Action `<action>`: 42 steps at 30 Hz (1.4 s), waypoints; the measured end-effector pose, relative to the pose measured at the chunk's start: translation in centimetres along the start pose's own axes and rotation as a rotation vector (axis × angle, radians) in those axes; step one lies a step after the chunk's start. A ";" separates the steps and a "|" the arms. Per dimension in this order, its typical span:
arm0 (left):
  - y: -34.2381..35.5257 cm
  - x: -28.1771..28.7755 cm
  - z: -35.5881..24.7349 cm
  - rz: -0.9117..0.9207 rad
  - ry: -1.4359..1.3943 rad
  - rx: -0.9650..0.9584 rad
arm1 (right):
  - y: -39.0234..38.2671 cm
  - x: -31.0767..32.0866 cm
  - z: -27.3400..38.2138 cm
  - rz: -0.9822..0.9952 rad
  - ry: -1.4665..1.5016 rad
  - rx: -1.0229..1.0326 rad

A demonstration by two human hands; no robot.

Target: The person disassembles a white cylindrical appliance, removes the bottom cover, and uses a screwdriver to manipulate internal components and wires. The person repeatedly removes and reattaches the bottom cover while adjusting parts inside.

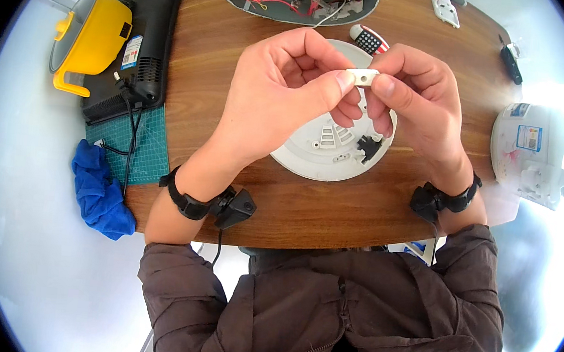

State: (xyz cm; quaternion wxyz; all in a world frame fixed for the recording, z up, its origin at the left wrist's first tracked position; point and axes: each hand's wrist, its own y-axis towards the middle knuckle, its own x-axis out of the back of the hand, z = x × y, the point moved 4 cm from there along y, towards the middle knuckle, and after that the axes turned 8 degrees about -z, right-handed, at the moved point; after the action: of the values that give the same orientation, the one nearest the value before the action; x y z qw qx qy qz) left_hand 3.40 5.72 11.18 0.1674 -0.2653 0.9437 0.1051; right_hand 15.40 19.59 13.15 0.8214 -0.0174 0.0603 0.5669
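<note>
1 small white block (364, 78), 1 hole visible: held in your fingertips above the white round cover (300, 154), which lies between the far and near edges of the desk (212, 56).
Left hand (270, 94): thumb and index closed on the block's left end, other fingers loosely curled.
Right hand (423, 91): thumb and index closed on its right end, other fingers curled.
Risks: your narrow 2-ended pinch could slip, dropping the block among the cover's slots; uneven twisting could crack it; your left wrist camera's cable (218, 245) could snag on the desk's near edge.
</note>
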 end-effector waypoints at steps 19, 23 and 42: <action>-0.6 -0.3 0.0 -0.005 0.019 -0.163 | -1.1 -1.9 1.7 -0.173 -0.697 0.686; -0.5 -0.4 0.1 0.007 -0.013 -0.176 | -1.1 -2.0 1.9 -0.173 -0.755 0.775; -0.2 -0.3 1.0 0.027 -0.094 -0.231 | -1.2 -2.2 1.6 -0.214 -0.855 0.935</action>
State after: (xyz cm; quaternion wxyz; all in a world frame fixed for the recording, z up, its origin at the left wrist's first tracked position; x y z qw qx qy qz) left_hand 4.04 5.99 10.31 0.1783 -0.2651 0.9199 0.2275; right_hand 15.86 17.26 14.91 0.7458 0.5642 -0.0340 0.3525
